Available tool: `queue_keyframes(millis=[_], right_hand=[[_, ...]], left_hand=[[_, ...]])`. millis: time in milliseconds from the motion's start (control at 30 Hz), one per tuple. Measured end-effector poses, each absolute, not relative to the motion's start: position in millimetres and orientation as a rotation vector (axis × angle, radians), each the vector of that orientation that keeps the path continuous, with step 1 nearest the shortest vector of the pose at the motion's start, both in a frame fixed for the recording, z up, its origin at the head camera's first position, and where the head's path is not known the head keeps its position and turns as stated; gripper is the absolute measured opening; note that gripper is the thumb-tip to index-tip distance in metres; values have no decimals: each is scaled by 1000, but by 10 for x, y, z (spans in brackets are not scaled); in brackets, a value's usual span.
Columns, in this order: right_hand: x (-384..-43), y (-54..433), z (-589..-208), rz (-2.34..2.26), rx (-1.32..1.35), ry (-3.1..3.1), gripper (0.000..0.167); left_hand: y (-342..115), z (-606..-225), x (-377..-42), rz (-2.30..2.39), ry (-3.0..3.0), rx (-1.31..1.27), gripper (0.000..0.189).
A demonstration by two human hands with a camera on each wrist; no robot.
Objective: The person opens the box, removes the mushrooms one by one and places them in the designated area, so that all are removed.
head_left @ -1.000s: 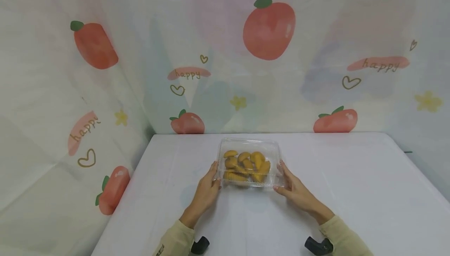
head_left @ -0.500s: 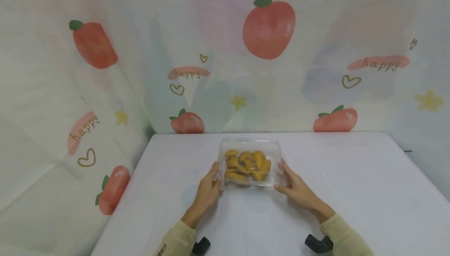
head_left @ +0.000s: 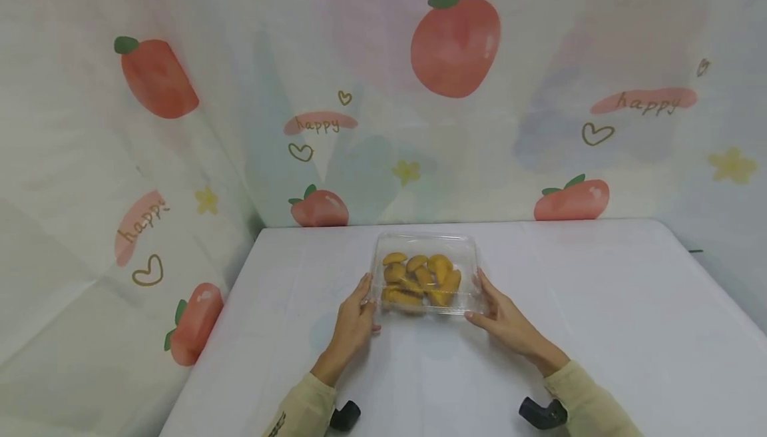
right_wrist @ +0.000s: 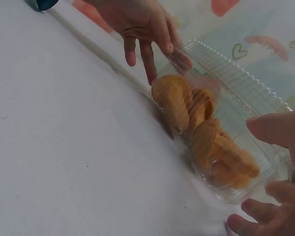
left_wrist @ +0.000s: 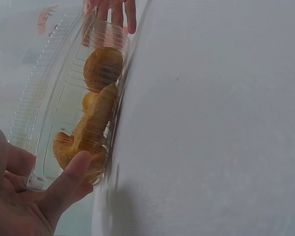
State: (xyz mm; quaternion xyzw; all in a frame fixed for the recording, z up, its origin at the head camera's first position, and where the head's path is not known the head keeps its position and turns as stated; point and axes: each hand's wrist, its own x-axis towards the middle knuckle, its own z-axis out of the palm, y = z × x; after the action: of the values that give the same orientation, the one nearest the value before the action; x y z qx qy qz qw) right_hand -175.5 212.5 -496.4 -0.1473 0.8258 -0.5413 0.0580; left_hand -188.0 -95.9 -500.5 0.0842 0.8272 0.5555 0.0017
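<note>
A clear plastic clamshell box [head_left: 469, 257] sits on the white table, its lid down. Inside lie several yellow-brown mushrooms [head_left: 424, 278], seen through the plastic. My left hand [head_left: 350, 324] holds the box's left end, thumb at the near corner; in the left wrist view the thumb [left_wrist: 69, 184] lies across the box's side wall. At the other end my right hand [head_left: 509, 327] holds the right side, with its thumb by the near corner. The right wrist view shows the right thumb [right_wrist: 275, 129] over the lid edge and the other fingers lower down, spread apart.
The table [head_left: 599, 304] has a white cover. Behind it and to the left hang cloth walls [head_left: 383, 44] printed with red fruit, hearts and "happy". A black elbow-shaped piece [head_left: 542, 414] is beside the right sleeve, and another black piece [head_left: 345, 416] is beside the left sleeve.
The head view has tipped and turned very slightly. Both hands keep their places at the box's ends, and the box with its mushrooms stays put on the table.
</note>
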Motion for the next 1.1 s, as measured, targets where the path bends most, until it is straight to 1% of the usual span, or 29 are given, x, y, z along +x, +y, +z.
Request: queue_keyframes(millis=[267,533,833,1100], right_hand=[[-1727,2082,-5026,-1613,-403,2503,95],[-1755,2083,-5015,-1614,-420,2524,93],[-1758,2099,-4989,-1621,-435,2537,93],[-1796,2163,-4976,-1632,-483,2515,93]], left_hand=[[-1016,-5059,-1878,1785,2635,257,52],[-1040,-5082,-1966,1839,2689,288,47],[-1010,-5037,-1973,1846,2702,202,46],[-1038,-4990,-1971,1738,2770,286,46]])
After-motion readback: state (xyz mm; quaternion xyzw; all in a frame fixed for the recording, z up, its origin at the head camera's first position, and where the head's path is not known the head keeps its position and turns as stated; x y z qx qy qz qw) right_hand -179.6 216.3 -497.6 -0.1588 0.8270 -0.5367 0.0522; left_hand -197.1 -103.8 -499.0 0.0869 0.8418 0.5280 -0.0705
